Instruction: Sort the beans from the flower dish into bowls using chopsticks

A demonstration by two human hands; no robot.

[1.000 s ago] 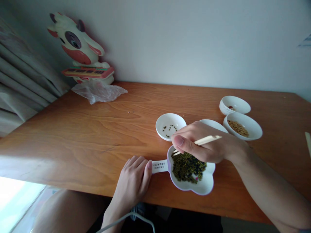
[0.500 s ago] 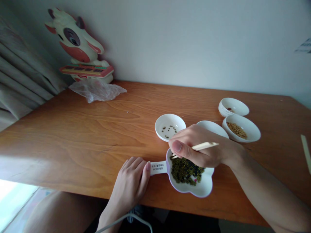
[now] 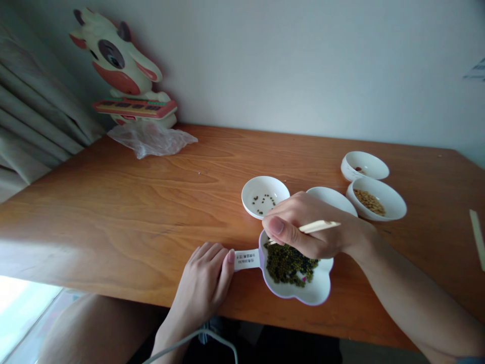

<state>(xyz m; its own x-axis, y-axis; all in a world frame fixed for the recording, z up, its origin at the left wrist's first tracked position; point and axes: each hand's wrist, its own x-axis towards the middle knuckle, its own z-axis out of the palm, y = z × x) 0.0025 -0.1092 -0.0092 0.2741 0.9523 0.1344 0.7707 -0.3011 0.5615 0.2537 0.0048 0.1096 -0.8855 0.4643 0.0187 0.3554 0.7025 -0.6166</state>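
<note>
My left hand (image 3: 206, 275) is closed round the end of the labelled handle of a white, purple-rimmed scalloped bowl (image 3: 318, 290). Small green and dark beans (image 3: 290, 268) lie heaped inside it. Above the bowl, my right hand (image 3: 308, 227) pinches a pair of pale wooden chopsticks (image 3: 320, 226), their tips down among the beans near the handle side. Whether the tips grip a bean is too small to tell. Just behind my right hand stand a white bowl (image 3: 265, 194) with several scattered beans and another white bowl (image 3: 331, 197), partly hidden by the hand.
Farther right are a bowl (image 3: 394, 202) of yellow beans and a bowl (image 3: 373, 164) with a few reddish pieces. A pale strip (image 3: 477, 237) lies at the right. A cow toy keyboard (image 3: 129, 76) and plastic bag (image 3: 151, 140) sit back left. A cable (image 3: 197, 333) crosses my left forearm.
The view has tilted very slightly, shifting everything a few pixels. Both hands keep nearly the same pose, chopstick tips still in the beans.
</note>
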